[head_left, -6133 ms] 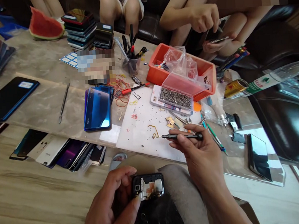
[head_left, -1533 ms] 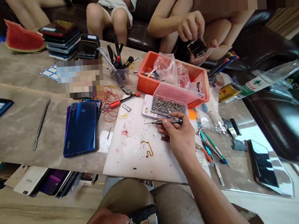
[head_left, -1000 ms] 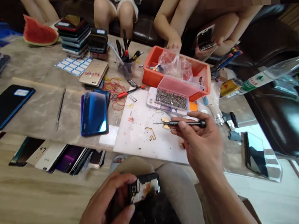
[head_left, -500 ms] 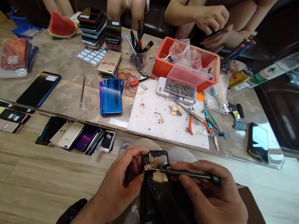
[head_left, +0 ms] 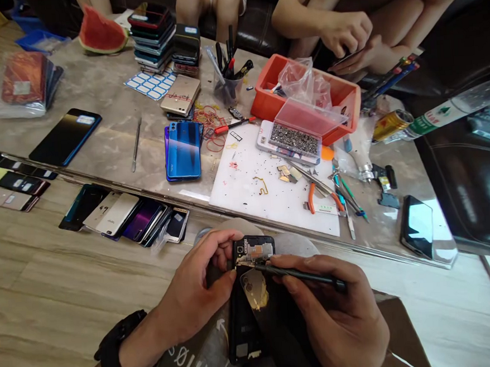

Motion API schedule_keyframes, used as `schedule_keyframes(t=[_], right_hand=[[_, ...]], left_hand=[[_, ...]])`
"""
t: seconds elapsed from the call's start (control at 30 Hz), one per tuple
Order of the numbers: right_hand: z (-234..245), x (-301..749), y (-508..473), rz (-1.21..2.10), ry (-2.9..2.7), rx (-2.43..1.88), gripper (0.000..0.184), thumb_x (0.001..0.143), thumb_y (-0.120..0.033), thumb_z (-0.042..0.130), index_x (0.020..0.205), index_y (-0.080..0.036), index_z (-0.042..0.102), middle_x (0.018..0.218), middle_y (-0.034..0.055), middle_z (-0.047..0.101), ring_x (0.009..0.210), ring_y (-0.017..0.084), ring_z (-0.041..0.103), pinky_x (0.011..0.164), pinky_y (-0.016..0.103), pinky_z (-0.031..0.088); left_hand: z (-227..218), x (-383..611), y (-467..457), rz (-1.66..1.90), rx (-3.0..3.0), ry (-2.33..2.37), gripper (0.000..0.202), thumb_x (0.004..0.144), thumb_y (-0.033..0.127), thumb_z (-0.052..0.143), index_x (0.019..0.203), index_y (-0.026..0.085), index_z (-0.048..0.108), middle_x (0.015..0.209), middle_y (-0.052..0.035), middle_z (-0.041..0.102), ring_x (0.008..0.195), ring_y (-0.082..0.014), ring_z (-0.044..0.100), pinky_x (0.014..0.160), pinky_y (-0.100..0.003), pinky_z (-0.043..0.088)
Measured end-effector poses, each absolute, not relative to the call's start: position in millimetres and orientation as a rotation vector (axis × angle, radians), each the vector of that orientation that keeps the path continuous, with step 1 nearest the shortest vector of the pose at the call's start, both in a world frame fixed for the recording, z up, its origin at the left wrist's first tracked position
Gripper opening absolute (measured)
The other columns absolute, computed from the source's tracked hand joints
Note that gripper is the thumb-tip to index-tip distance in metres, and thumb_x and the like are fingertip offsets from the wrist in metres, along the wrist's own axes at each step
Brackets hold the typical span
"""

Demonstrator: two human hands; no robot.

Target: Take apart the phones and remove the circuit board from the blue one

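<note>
My left hand point(head_left: 199, 287) grips the upper left edge of an opened black phone point(head_left: 253, 295) that rests on my lap with its back cover off and its inner board showing. A thin black screwdriver point(head_left: 302, 274) is pinched in my right hand point(head_left: 338, 322), and its tip touches the board near the phone's top. Both hands are closed. A black watch sits on my left wrist.
The glass table point(head_left: 112, 153) carries a white work mat point(head_left: 271, 198), a blue phone point(head_left: 183, 151), an orange tray point(head_left: 306, 98), a clear box of screws point(head_left: 296, 138), pliers and tweezers point(head_left: 334, 199). Several phones lie on the shelf below point(head_left: 121, 217). Another person's hands point(head_left: 350, 42) hold a phone opposite.
My right hand came back from the table with the screwdriver and set its tip on the phone. The view has tilted down toward my lap.
</note>
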State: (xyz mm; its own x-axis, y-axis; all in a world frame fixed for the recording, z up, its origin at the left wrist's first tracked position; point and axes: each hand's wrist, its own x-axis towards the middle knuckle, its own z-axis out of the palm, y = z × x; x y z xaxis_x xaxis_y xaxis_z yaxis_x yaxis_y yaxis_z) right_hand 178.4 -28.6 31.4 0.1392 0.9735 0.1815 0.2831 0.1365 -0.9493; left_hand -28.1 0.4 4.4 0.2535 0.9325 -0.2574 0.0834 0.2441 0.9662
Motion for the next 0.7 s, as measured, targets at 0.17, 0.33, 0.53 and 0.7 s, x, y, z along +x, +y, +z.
schedule_keyframes(t=[0.17, 0.33, 0.53, 0.7], right_hand=[[29.9, 179.8, -29.6, 0.826, -1.377, -1.323, 0.034, 0.092, -0.005, 0.072, 0.115, -0.029, 0.065, 0.105, -0.0006, 0.083, 0.099, 0.016, 0.081, 0.088, 0.023, 0.067], [28.7, 181.8, -32.3, 0.789, -1.414, -1.354, 0.032, 0.091, -0.007, 0.073, 0.114, -0.028, 0.065, 0.105, 0.0014, 0.083, 0.096, 0.019, 0.082, 0.086, 0.028, 0.069], [28.5, 182.4, -31.9, 0.813, -1.394, -1.393, 0.031, 0.092, -0.010, 0.074, 0.114, -0.029, 0.064, 0.104, 0.0015, 0.083, 0.096, 0.019, 0.082, 0.085, 0.028, 0.069], [32.7, 178.6, -26.5, 0.842, -1.353, -1.439, 0.024, 0.092, -0.015, 0.076, 0.110, -0.028, 0.064, 0.099, 0.0019, 0.085, 0.080, 0.018, 0.083, 0.075, 0.026, 0.070]], left_hand=[[5.2, -26.8, 2.7, 0.806, 1.176, 1.171, 0.043, 0.091, 0.015, 0.063, 0.131, 0.031, 0.062, 0.098, 0.0008, 0.060, 0.088, -0.0152, 0.057, 0.081, -0.027, 0.049], [6.3, -25.7, 3.4, 0.833, 1.184, 1.174, 0.043, 0.090, 0.014, 0.063, 0.130, 0.029, 0.063, 0.097, 0.0001, 0.061, 0.087, -0.0159, 0.058, 0.081, -0.028, 0.049], [6.1, -26.5, 2.7, 0.834, 1.185, 1.158, 0.044, 0.090, 0.014, 0.063, 0.131, 0.028, 0.063, 0.098, -0.0001, 0.061, 0.088, -0.0158, 0.057, 0.083, -0.029, 0.050], [6.1, -26.4, 2.5, 0.837, 1.187, 1.156, 0.045, 0.089, 0.012, 0.062, 0.131, 0.029, 0.063, 0.098, 0.0002, 0.061, 0.088, -0.0150, 0.057, 0.083, -0.027, 0.049]])
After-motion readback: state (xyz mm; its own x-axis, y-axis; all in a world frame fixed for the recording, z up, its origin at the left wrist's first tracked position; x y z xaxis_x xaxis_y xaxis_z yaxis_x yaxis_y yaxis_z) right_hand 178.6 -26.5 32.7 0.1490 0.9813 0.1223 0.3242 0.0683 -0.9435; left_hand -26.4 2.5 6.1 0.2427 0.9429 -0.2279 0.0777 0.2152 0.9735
